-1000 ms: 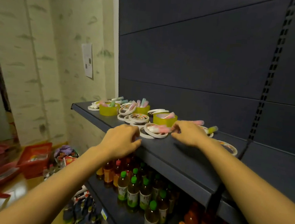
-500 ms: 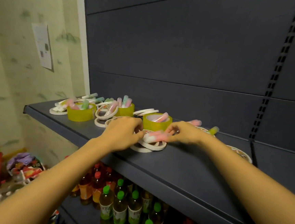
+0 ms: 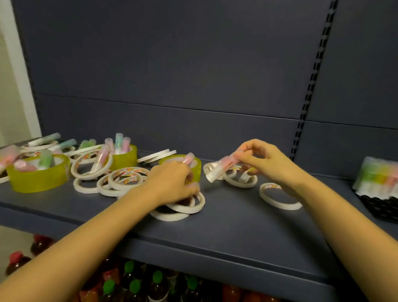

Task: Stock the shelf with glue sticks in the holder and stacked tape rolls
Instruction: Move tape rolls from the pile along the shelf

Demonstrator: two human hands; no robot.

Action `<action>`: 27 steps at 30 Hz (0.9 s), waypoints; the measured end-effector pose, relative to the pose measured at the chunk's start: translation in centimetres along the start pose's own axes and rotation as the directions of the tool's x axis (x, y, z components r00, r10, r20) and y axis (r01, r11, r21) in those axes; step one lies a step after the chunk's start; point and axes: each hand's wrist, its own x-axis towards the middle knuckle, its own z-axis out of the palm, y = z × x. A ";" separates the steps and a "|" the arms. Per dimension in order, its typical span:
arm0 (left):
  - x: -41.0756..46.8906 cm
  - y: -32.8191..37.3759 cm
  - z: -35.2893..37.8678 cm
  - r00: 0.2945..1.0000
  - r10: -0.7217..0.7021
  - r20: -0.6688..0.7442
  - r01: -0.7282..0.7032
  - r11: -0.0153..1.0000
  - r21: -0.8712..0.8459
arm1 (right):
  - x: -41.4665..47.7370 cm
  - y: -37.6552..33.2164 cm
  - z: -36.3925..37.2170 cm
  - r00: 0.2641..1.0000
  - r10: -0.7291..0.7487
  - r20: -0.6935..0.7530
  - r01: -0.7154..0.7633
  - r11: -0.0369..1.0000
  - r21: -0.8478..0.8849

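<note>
1. There's only the head view to go on. The right hand (image 3: 266,164) is up right of centre. Its thumb and fingertips are pinched on the pink end of a glue stick (image 3: 223,165), which hangs tilted with the white end down-left, clear of the shelf (image 3: 233,240).
2. The left hand (image 3: 171,184) is at centre, knuckles up, fingers curled down onto a loose pile of thin white tape rolls (image 3: 186,206). It's blurry there, so I can't tell if it's actually gripping one or just resting on them.
3. The holder looks to be the black honeycomb tray (image 3: 390,211) at the right edge, with a wrapped bundle of sticks (image 3: 385,178) standing at its back. It's well apart from the held stick, so my guess is that's where the stick belongs.
4. More sticks stand in the fat yellow tape rolls (image 3: 37,177) across the left half, and others lie flat at far left. A lone white roll (image 3: 280,199) lies just below the right wrist.
5. Handling-wise, the stick looks like light, stiff, smooth plastic, so it could slip. A pinch nearer the middle would probably steer it into a cell better than that end grip. The thin rolls look like light, rigid rings that slide on each other, so I'd take them by the rim, thumb in the hole, and stack them flat.
6. Bottles (image 3: 156,291) sit below at the bottom of the frame. A dropped stick could roll off the front edge onto them.
</note>
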 end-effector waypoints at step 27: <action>4.9 23.3 -0.2 0.916 0.265 -0.300 -0.398 0.682 -0.613 | -16.7 7.6 -18.7 0.831 0.028 -0.555 -0.203 0.945 -0.256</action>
